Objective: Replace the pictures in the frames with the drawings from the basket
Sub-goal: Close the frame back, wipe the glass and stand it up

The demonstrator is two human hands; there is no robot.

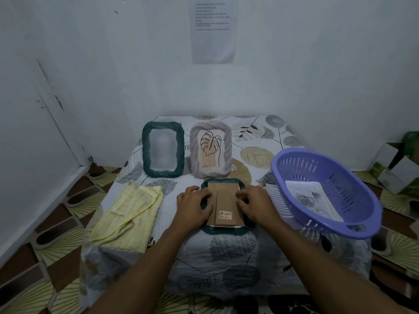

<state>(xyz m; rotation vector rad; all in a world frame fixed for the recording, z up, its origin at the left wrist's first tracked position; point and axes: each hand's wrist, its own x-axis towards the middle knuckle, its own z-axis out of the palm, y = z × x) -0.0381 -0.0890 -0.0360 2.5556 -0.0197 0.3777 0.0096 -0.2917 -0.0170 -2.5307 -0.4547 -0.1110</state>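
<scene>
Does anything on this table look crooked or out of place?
The purple basket stands out: it sits tilted at the right edge of the table and seems to overhang it, with drawings inside. The nearest green frame lies face down, brown backing up, which fits the job.

My 2 forearms rise from the lower edge; left hand and right hand sit center-frame, palms down, fingers curled.

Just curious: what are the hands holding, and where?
The face-down frame: left hand grips its left edge, right hand its right edge.
</scene>
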